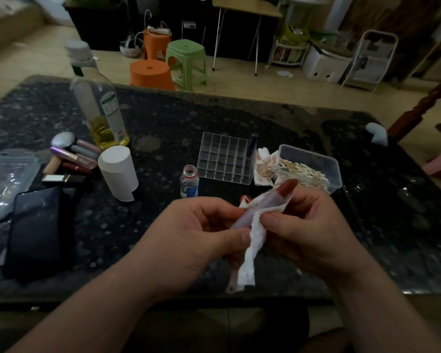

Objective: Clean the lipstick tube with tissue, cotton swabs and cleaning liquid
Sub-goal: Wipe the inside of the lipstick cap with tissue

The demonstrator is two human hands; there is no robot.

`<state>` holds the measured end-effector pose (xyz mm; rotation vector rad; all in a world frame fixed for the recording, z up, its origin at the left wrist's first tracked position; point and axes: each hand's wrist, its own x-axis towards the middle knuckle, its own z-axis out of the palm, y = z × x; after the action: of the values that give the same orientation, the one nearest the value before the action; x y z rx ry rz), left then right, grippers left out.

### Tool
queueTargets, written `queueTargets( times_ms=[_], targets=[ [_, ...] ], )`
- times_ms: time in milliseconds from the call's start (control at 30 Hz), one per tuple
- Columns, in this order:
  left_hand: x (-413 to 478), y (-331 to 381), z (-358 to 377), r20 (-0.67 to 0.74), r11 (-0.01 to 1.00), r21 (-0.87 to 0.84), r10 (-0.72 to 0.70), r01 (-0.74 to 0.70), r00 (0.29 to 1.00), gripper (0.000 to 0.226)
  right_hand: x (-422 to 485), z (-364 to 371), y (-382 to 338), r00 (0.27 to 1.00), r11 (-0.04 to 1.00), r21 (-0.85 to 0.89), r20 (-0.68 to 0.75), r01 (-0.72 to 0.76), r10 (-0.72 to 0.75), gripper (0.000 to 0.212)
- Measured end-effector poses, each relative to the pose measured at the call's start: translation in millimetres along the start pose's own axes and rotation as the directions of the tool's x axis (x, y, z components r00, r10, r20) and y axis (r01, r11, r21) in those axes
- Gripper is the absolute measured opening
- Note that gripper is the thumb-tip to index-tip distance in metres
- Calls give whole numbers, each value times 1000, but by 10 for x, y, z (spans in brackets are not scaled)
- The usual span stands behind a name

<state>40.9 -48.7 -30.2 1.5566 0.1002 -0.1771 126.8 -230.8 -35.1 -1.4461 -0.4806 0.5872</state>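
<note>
**Lipstick tube [259, 209] wiped in tissue [250, 253] over the table's [163, 123] near edge**
The left hand [196, 233] curls its fingers round the tube's lower end. The right hand [313, 225] pinches the tissue against the barrel with thumb and fingers, and the red tip pokes out toward the far edge. Mid-table stands a small open bottle [189, 180]. Toward the right edge is a box [316, 155] of cotton swabs [303, 172], with stained tissues [264, 166] beside it.
</note>
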Motion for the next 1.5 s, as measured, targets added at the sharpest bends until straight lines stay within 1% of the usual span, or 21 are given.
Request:
queueTargets(
  times_ms=[100,133,233,267,333,400,467,533,600,667,733,800,867,933,1000,1067,1167,1267,1333,1400,1500],
  targets=[
    [12,-20,-6,-38,993,112,40,-36,998,25,-6,12,7,996,995,-78,-47,67,-71,22],
    [25,-19,-18,5,996,91,9,-10,1000,24,-13,9,13,995,994,-75,-54,78,-82,19],
    [36,19,-70,211,966,-151,-178,212,961,32,-29,8,20,994,994,-73,-57,84,-88,18],
    [39,28,-87,239,964,-140,-189,226,953,33,-30,8,21,994,993,-80,-57,84,-89,18],
    [47,18,-86,178,993,1,-120,122,977,27,-30,7,18,993,990,-100,-61,95,-102,16],
    [28,18,-20,17,987,157,24,-27,1000,15,-27,19,15,990,985,-121,-59,123,-131,15],
    [4,-30,38,-144,946,281,207,-161,968,14,-20,31,25,984,980,-126,-72,152,-161,15],
    [-1,-58,55,-174,927,323,258,-192,950,18,-14,37,38,980,979,-113,-90,169,-180,16],
    [16,-31,9,-83,981,169,110,-95,990,20,-10,34,57,981,982,-88,-79,170,-177,16],
    [33,30,-49,109,994,-30,-101,104,989,24,-2,28,79,984,985,-65,-75,158,-162,17],
    [38,52,-80,181,989,49,-145,139,973,29,1,18,106,987,989,-66,-83,129,-135,17],
    [37,4,-40,73,959,282,-5,-15,997,20,-1,28,110,989,991,-71,-88,115,-121,17],
    [0,-46,58,-109,890,431,212,-146,971,14,-2,41,114,988,991,-55,-85,123,-127,18],
    [-23,-113,154,-195,842,480,374,-244,907,18,5,49,125,986,990,-58,-98,131,-136,17],
    [-14,-150,202,-210,830,494,405,-261,890,18,17,58,139,984,990,-47,-111,134,-138,16],
    [-5,-136,189,-218,880,415,344,-232,913,23,16,64,129,984,991,4,-114,136,-134,20],
    [11,-107,124,-213,972,186,183,-144,960,38,5,70,110,974,986,2,-152,168,-165,16],
    [43,-113,111,-125,997,8,80,-80,989,32,-15,76,99,978,984,48,-129,172,-164,29],
    [51,-134,149,-54,983,-182,-4,-6,999,33,-16,71,97,981,987,63,-134,149,-140,35],
    [46,-118,212,22,920,-375,-108,109,994,41,-9,48,118,986,990,81,-129,116,-105,45],
    [54,-118,239,69,843,-503,-183,192,981,52,-12,27,145,990,993,79,-119,88,-78,54]
  ],
)
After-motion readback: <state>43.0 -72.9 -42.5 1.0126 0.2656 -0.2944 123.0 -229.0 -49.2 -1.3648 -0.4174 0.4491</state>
